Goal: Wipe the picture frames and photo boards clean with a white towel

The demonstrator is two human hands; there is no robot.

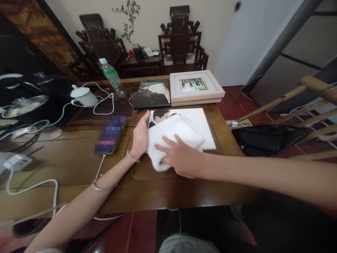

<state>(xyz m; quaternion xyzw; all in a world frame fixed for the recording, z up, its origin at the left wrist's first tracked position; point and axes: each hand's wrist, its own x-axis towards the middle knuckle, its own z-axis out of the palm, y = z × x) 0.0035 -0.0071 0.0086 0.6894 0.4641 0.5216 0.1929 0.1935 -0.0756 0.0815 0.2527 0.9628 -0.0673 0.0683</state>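
Note:
A white cloth [175, 135], folded and fluffy, lies over much of a photo panel [207, 130] on the wooden table. My right hand [181, 154] presses on the cloth from the near side, its fingers bent over the fabric. Along the panel's left edge stands my left hand [140, 137], fingers stretched out and the palm turned toward the panel. Part of a pictured dark-haired head shows above the cloth; the rest of the print is covered.
Behind the panel lie a dark photo panel [152, 93] and a light wooden picture frame [197, 86] on another. To the left are a phone [110, 135] on a cable, a green-labelled bottle [113, 77], a lidded white cup [83, 95] and white cables. A wooden chair stands right.

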